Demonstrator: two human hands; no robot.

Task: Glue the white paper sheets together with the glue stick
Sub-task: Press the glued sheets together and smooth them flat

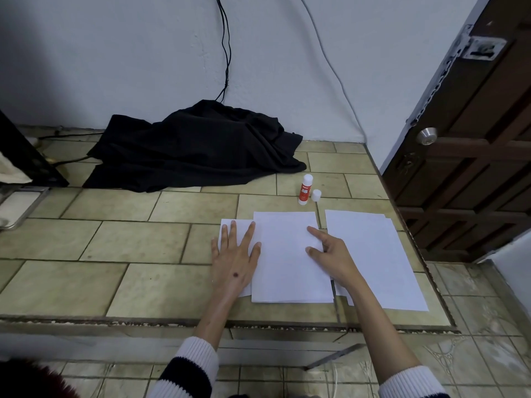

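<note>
I see a tiled tabletop (115, 234) against a pale wall, a black cloth (198, 147) at 11 o'clock and a brown door (474, 156) at 2. My left hand (234, 261) lies flat with fingers spread on the paper sheets (287, 262), my right hand (330, 251) presses them with straight fingers, and the uncapped glue stick (305, 189) stands at 12 o'clock beyond them.

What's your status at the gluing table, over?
Left hand flat, right hand fingertips pressing the middle sheet. Glue stick upright behind, cap off. Nothing blocking.
</note>
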